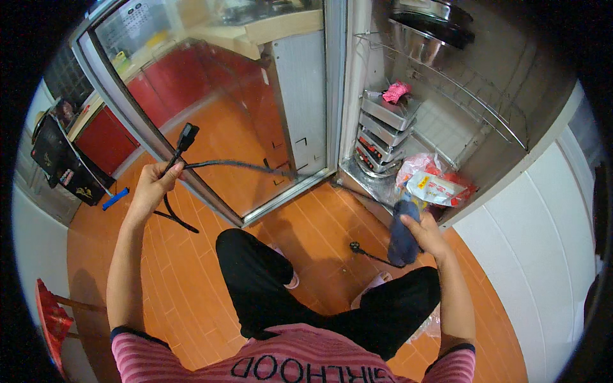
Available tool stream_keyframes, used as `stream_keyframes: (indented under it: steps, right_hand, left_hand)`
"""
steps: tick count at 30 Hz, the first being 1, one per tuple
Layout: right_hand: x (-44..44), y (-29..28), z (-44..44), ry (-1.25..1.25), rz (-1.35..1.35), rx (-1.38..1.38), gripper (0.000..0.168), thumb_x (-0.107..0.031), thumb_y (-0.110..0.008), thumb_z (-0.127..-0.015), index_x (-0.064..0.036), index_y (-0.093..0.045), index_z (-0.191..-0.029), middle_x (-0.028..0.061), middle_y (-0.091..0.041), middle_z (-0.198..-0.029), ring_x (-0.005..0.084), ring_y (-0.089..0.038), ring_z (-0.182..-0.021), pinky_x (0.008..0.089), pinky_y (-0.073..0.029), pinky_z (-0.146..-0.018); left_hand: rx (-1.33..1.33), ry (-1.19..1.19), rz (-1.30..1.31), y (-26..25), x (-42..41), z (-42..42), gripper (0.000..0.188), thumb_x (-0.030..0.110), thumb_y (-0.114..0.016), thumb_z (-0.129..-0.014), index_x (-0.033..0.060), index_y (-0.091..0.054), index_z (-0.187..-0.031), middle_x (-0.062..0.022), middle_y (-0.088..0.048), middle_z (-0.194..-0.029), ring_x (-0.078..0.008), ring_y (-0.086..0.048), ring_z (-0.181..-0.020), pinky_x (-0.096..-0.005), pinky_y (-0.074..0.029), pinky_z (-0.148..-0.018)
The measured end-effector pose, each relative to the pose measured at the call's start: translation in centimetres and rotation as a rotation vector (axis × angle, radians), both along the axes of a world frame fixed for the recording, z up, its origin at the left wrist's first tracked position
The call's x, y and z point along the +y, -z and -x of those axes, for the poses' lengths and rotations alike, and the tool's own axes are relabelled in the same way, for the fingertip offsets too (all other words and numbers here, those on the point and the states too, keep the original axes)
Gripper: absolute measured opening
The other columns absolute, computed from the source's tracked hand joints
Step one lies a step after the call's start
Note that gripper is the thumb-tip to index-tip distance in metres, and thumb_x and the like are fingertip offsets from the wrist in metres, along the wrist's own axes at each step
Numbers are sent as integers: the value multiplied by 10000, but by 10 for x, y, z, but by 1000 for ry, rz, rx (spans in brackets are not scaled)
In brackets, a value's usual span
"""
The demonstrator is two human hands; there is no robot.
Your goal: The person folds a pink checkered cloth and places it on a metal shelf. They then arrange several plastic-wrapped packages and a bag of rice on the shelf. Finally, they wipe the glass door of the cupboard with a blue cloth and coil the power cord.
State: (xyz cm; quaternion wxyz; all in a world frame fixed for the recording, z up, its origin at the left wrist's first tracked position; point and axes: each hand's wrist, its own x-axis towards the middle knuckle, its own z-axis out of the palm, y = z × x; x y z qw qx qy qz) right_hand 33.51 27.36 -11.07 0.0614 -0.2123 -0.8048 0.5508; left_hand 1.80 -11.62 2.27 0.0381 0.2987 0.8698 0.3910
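Raised at the left, my left hand (159, 178) pinches a black power cord (225, 163) just below its black connector (187, 137). The cord runs across in front of the glass door toward my right hand (427, 234). That hand grips a blurred, dark blue-grey bundle (403, 234), which looks like cloth; whether the cord passes through it is hard to tell. A short length of cord comes out near the bundle's lower end, with a black plug (355, 247) at its tip over the floor. Another stretch of cord (177, 220) hangs under my left hand.
A framed glass door (230, 119) stands ahead. Right of it, a metal shelf unit (445, 86) holds stacked metal trays (383, 124), pots (426, 33) and plastic packages (436, 186). A red-topped stool (55, 311) is at the left. A blue-ended pole (115, 198) leans near a black bag (72, 158).
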Motion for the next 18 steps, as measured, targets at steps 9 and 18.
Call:
stream_keyframes:
  steps: [9,18]
  right_hand:
    - [-44,-50,29,57,-114,211,269,-250,-530,-866,18,-547,-874,53,-593,-759,128,-534,-695,283,-444,-671]
    - [-62,-52,31,128,67,322,259,-262,-519,-874,-8,-574,-873,47,-613,-772,105,-557,-683,255,-459,-650]
  left_hand:
    - [-108,140,-36,2,44,-42,255,256,-589,-830,46,-650,-699,76,-406,-496,-23,-301,-434,-219,-211,-403]
    - [-369,170,-221,4,52,-54,319,347,-622,-800,51,-648,-683,34,-512,-510,-26,-350,-421,-199,-234,-402]
